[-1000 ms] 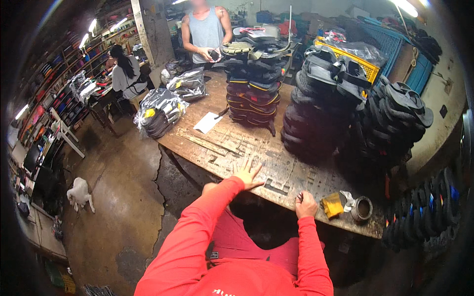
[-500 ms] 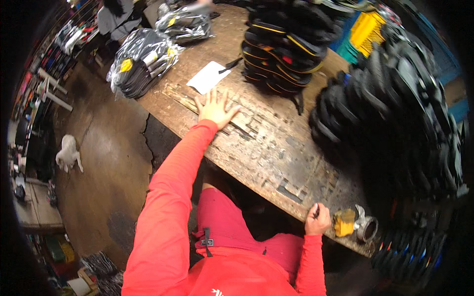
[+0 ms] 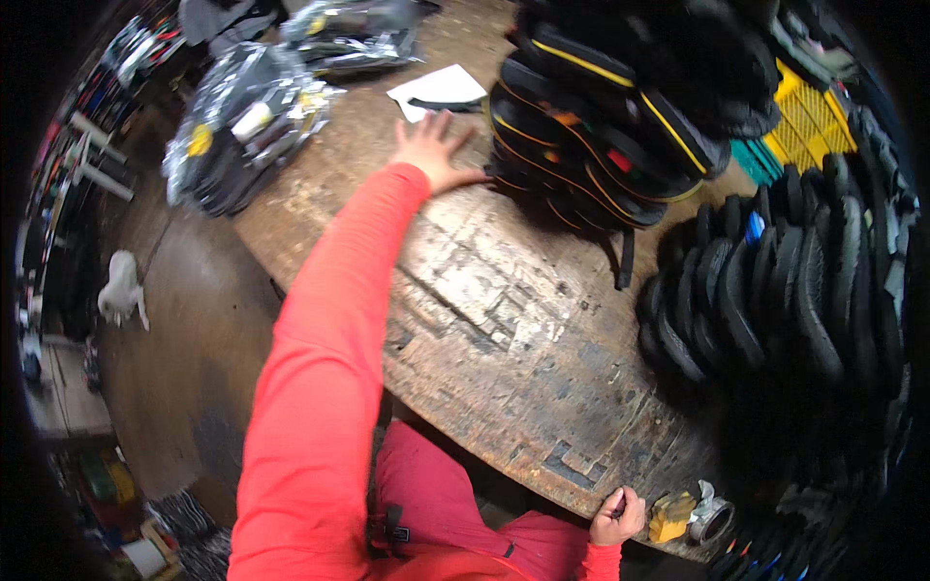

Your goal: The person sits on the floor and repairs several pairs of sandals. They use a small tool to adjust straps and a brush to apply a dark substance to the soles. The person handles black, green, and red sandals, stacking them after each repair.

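Observation:
My left hand point(image 3: 435, 156) reaches far across the worn wooden workbench point(image 3: 504, 281), fingers spread and with nothing in them. Its fingertips lie just below a white sheet of paper point(image 3: 426, 87) that has a black strap point(image 3: 446, 105) across it. The thumb points at a tall stack of black padded pieces point(image 3: 572, 160) edged with yellow and orange piping; whether it touches them I cannot tell. At the bench's near edge my right hand point(image 3: 618, 515) is closed around a small dark thing, mostly hidden by the fingers.
Right of my right hand sit a yellow lump point(image 3: 670, 516) and a metal ring point(image 3: 712, 521). Curved black pads point(image 3: 765, 290) are piled on the right, with a yellow crate point(image 3: 812, 116) behind. Plastic-wrapped bundles point(image 3: 247, 126) lie far left. A white dog point(image 3: 123, 289) is on the floor.
My left hand has moved farther across the bench, toward the paper and the black stack. My right hand stays closed at the near edge. The view has shifted forward over the bench.

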`<state>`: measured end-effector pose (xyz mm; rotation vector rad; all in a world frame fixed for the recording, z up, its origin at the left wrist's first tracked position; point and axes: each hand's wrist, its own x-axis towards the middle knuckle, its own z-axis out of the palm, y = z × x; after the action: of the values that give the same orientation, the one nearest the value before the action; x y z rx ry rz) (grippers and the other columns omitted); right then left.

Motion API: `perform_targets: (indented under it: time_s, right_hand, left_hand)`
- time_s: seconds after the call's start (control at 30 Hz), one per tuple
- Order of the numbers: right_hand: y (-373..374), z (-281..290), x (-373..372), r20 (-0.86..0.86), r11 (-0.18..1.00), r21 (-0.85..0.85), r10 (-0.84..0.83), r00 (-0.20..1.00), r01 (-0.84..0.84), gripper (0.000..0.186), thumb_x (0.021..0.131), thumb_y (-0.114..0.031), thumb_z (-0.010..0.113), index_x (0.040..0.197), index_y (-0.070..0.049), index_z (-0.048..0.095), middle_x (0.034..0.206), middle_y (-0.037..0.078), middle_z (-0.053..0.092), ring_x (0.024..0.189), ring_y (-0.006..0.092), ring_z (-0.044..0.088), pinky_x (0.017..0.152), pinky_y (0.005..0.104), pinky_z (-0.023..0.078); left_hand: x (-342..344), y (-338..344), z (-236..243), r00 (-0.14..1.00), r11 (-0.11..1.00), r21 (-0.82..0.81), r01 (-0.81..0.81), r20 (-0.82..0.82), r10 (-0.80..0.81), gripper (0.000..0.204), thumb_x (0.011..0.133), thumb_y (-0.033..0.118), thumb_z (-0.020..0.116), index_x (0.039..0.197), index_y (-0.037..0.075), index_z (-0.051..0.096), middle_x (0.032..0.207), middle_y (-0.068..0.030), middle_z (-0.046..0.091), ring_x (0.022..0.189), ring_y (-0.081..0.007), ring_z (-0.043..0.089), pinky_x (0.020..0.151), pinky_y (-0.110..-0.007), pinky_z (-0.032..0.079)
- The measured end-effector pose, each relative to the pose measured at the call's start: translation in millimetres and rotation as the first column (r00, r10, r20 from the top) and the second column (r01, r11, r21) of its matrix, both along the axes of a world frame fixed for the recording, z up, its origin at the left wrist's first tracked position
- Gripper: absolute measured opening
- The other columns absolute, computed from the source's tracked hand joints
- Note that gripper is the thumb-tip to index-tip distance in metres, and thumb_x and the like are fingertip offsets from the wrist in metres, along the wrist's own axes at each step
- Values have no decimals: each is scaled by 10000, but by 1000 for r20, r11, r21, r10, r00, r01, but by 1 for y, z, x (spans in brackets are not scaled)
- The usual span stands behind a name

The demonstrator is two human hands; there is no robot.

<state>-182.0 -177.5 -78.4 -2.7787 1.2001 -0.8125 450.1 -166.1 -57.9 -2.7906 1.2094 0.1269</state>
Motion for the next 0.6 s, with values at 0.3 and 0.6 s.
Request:
perform_targets:
  time_s: [0.3,0.6]
  right_hand:
    - [0,0,-4,3,996,88,-19,1000,19,96,896,-45,683,988,-56,660,663,104,512,549,303,514,506,430,387]
    - [-54,18,152,469,256,875,-235,851,-411,259,1071,-170,527,1262,-46,649,880,-3,681,623,105,584,585,263,493]
  left_hand:
    - [39,-7,-21,993,994,-52,94,78,-90,992,778,813,596,1604,338,321,1703,-93,192,1578,-299,129,1233,-624,57]
    - [9,12,-66,914,767,-590,-252,-406,-12,668,997,458,546,1568,147,393,1566,-177,454,1421,-382,450,1185,-524,300]
